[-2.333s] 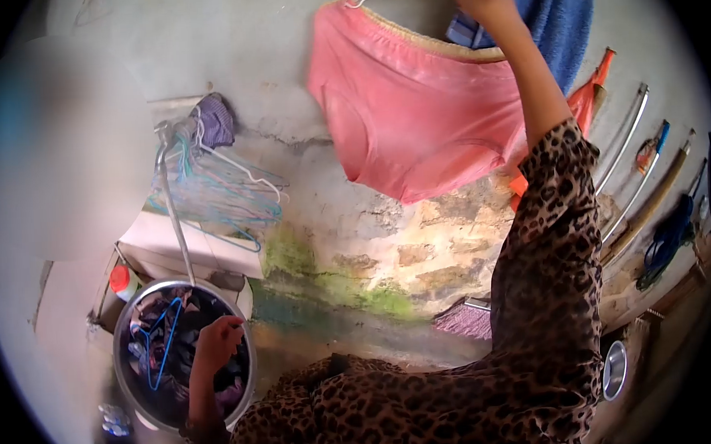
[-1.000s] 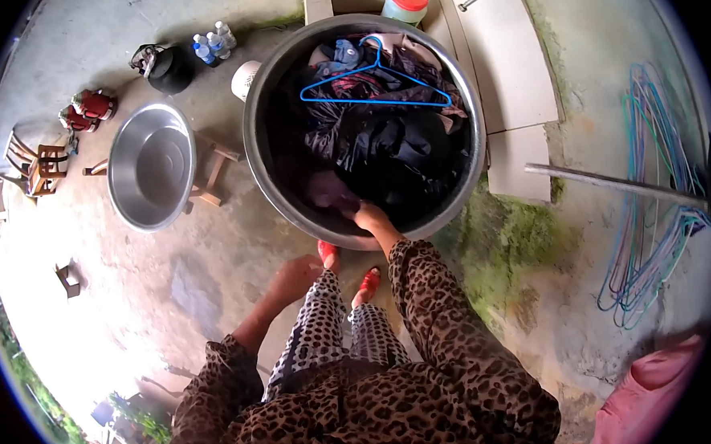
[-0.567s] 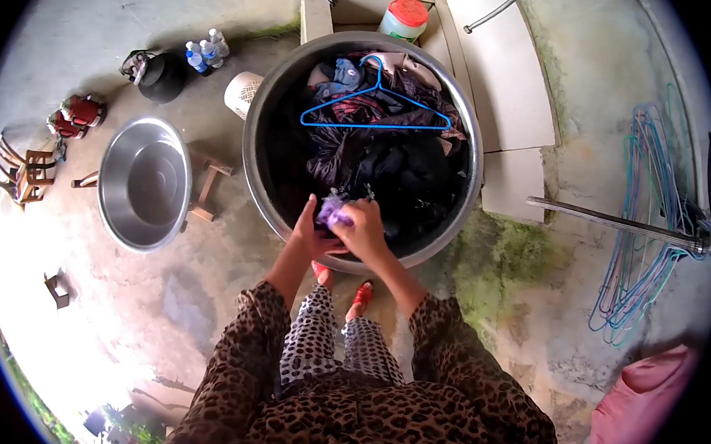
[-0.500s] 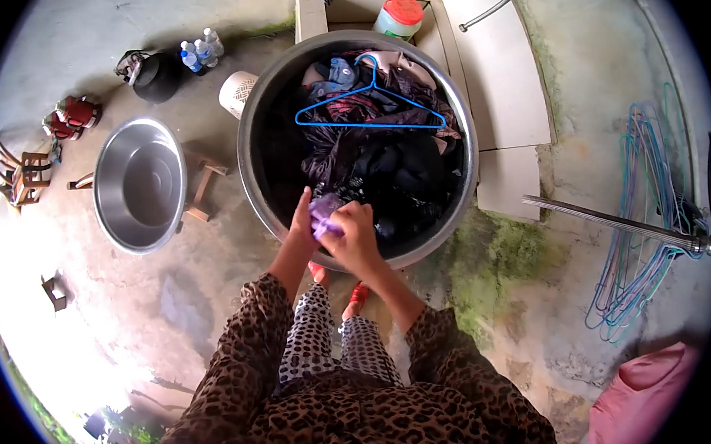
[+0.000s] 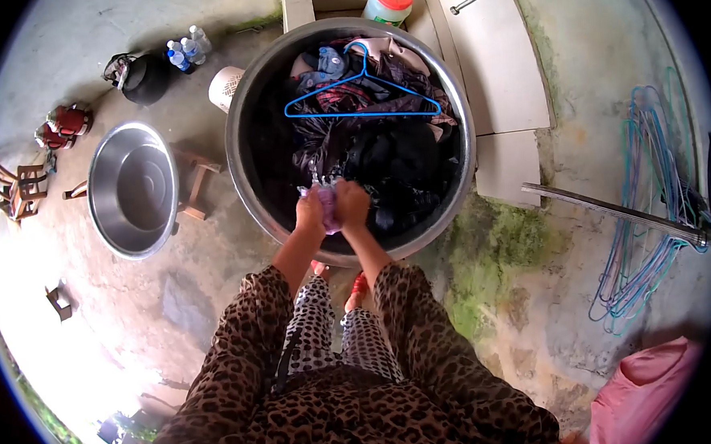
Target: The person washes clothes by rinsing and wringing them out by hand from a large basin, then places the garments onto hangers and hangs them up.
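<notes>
A crumpled purple cloth (image 5: 328, 209) is gripped between my two hands over the near side of a large metal tub (image 5: 234, 160). My left hand (image 5: 309, 211) closes on its left side, and my right hand (image 5: 351, 204) on its right. Water drips and splashes just beyond the cloth. Dark wet clothes (image 5: 392, 154) fill the tub, with some denim and pinkish fabric at the far side. Across these clothes lies a blue hanger (image 5: 363, 114), its hook pointing away from me.
An aluminium basin (image 5: 97, 191) rests on a wooden stool (image 5: 199, 188) at left. Behind the tub stands a red-lidded jar (image 5: 389, 5). Hangers (image 5: 635, 215) hang from a metal bar (image 5: 604, 211) on the right, above a pink garment (image 5: 642, 392). Bottles (image 5: 190, 50) stand at the back left.
Both hands have turned to grip the purple cloth from either side, and it now hangs longer between them. Water splashes appear beside it. The view has shifted slightly.
</notes>
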### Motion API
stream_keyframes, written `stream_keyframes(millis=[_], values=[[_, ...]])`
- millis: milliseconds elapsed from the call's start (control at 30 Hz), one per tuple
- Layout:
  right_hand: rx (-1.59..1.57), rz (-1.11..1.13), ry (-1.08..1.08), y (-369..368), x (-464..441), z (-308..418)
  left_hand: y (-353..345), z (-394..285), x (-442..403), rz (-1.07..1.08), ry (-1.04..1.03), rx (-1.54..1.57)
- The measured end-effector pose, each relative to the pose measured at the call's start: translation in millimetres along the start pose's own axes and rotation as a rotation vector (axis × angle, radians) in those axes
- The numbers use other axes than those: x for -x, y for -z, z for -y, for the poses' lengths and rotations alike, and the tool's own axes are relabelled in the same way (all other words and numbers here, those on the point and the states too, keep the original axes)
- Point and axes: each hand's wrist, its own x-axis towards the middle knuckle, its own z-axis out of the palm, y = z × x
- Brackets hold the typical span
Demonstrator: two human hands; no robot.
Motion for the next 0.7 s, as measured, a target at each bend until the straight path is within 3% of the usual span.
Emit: stream_keyframes(millis=[33, 100, 200, 300, 333, 367, 400, 467, 500, 533, 567, 600, 633, 667, 700], values=[[0.078, 0.068, -0.071, -21.9, 4.1, -28.1, -2.1, -4.3, 4.4, -0.022, 0.042, -0.051], [-0.054, 0.106, -0.325, -9.7, 13.8, -43.1, 12.5, -9.8, -3.4, 0.081, 0.058, -0.087], [0.232, 0.079, -0.422, 14.2, 32.4, -31.9, 31.5, -36.2, 5.2, 0.129, 0.189, -0.088], [0.238, 0.434, 0.337, 18.7, 59.3, -58.8, 44.4, -44.1, -1.5, 0.035, 0.302, -0.240], [0.286, 0.576, 0.313, 10.1, 59.0, -70.7, 40.1, -43.6, 7.2, 0.009, 0.275, -0.229], [0.432, 0.422, 0.222, 1.8, 58.4, -70.9, 38.1, -42.4, 8.8, 0.030, 0.286, -0.232], [0.437, 0.548, 0.021, -12.8, 49.8, -69.1, 37.0, -40.9, 10.4, 0.051, 0.299, -0.235], [0.326, 0.619, -0.177, -2.3, 18.6, -36.6, 30.3, -37.2, 16.3, 0.072, 0.331, -0.237], [0.221, 0.569, -0.171, 29.6, 4.6, -6.3, 28.8, -35.5, 15.7, 0.077, 0.377, -0.224], [-0.039, 0.266, -0.052, 22.9, 13.1, -5.8, 27.4, -34.8, 14.3, 0.085, 0.425, -0.210], [-0.328, 0.098, 0.079, 33.8, 10.0, 6.2, 26.1, -34.1, 12.2, 0.095, 0.474, -0.198], [-0.427, 0.072, 0.215, 72.3, 1.2, 30.8, 25.1, -37.0, 13.8, 0.116, 0.492, -0.175], [-0.577, 0.247, 0.167, 104.1, 0.4, 53.1, 46.7, -14.0, -26.8, 0.524, 0.484, 0.113], [-0.554, 0.145, 0.230, 120.4, 13.5, 70.4, 56.3, -6.8, -50.1, 0.594, 0.432, 0.195], [-0.673, 0.174, 0.208, 135.8, 22.5, 85.9, 44.2, -19.2, -29.4, 0.440, 0.391, 0.192]])
